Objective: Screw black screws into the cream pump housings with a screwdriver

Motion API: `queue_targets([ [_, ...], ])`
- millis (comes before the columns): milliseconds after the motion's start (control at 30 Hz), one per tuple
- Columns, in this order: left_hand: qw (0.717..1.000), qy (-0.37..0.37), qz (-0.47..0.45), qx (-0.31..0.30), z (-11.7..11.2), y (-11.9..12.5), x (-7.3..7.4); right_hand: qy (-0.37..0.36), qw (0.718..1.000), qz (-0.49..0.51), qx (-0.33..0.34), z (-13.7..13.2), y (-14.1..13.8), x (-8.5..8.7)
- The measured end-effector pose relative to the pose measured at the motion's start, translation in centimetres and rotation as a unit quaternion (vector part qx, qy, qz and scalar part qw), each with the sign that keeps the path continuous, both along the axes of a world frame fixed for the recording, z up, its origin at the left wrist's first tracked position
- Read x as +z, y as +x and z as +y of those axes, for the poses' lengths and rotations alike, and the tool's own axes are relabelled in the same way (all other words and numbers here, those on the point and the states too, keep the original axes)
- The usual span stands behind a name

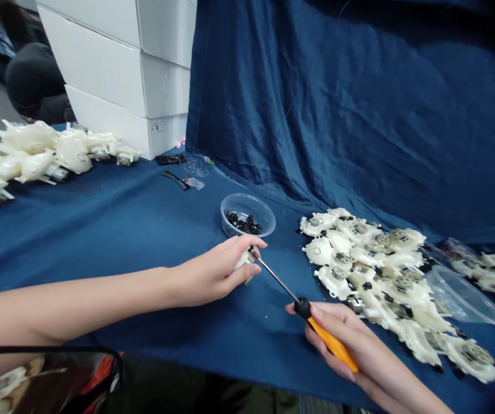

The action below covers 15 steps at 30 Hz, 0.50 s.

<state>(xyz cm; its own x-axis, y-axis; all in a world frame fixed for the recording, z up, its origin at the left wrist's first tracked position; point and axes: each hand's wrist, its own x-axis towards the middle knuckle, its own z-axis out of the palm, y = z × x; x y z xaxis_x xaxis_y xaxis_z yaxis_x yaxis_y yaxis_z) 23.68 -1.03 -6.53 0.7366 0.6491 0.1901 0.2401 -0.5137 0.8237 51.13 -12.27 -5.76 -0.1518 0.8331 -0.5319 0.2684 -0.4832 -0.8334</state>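
My left hand (pixel 213 269) is closed around a small whitish plastic part (pixel 244 260), most of it hidden by the fingers. A black piece shows at its top edge. In my right hand (pixel 338 333) is a screwdriver (pixel 327 336) with an orange and black handle. Its metal shaft slants up to the left, and the tip meets the black piece at the left fingertips. Just behind the left hand stands a clear round tub (pixel 248 201) with small black parts (pixel 243 222) in it.
Many cream plastic assemblies (pixel 372 259) lie in a heap on the right, and more assemblies (pixel 35 152) at the far left. A clear container (pixel 463 296) sits at right. White boxes (pixel 105 69) are stacked at the back. Blue cloth (pixel 101 230) covers the table.
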Motion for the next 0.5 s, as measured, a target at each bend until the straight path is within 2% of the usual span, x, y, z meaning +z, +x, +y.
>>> queue_targets([
  [33,1.000,-0.016,-0.005,-0.001,0.0,0.0,0.1,0.001,1.000,0.004,-0.013,-0.1,-0.1,0.1],
  [67,0.999,-0.037,-0.009,0.003,-0.1,0.0,0.2,0.047,0.998,-0.030,-0.024,-0.1,-0.2,0.1],
  [100,0.998,-0.062,-0.012,0.010,-0.2,0.1,0.3,0.130,0.987,-0.093,-0.033,-0.3,-0.3,-0.2],
  [133,0.996,-0.086,-0.014,0.020,-0.3,0.1,0.4,0.237,0.954,-0.177,-0.040,-0.4,-0.4,-0.6],
  [167,0.994,-0.107,-0.014,0.030,-0.3,0.2,0.5,0.353,0.895,-0.268,-0.045,-0.5,-0.4,-1.0],
  [233,0.992,-0.122,-0.010,0.038,-0.4,0.2,0.6,0.530,0.743,-0.406,-0.035,-0.8,-0.4,-2.0],
  [267,0.993,-0.112,-0.007,0.036,-0.4,0.2,0.6,0.571,0.694,-0.437,-0.026,-0.8,-0.4,-2.3],
  [300,0.995,-0.095,-0.004,0.032,-0.3,0.2,0.4,0.582,0.685,-0.438,-0.019,-0.9,-0.5,-2.6],
  [333,0.997,-0.072,0.001,0.029,-0.2,0.1,0.3,0.561,0.717,-0.414,-0.016,-0.9,-0.5,-2.6],
  [367,0.999,-0.047,0.007,0.027,-0.1,0.1,0.1,0.504,0.783,-0.365,-0.012,-0.8,-0.6,-2.5],
  [433,0.999,0.017,0.009,0.033,0.2,0.1,-0.3,0.288,0.935,-0.207,-0.009,-0.6,-0.7,-2.0],
  [467,0.998,0.047,0.002,0.035,0.4,0.0,-0.4,0.162,0.980,-0.112,-0.014,-0.5,-0.9,-1.6],
  [500,0.997,0.073,-0.009,0.036,0.5,0.0,-0.5,0.055,0.998,-0.025,-0.021,-0.3,-1.1,-1.1],
])
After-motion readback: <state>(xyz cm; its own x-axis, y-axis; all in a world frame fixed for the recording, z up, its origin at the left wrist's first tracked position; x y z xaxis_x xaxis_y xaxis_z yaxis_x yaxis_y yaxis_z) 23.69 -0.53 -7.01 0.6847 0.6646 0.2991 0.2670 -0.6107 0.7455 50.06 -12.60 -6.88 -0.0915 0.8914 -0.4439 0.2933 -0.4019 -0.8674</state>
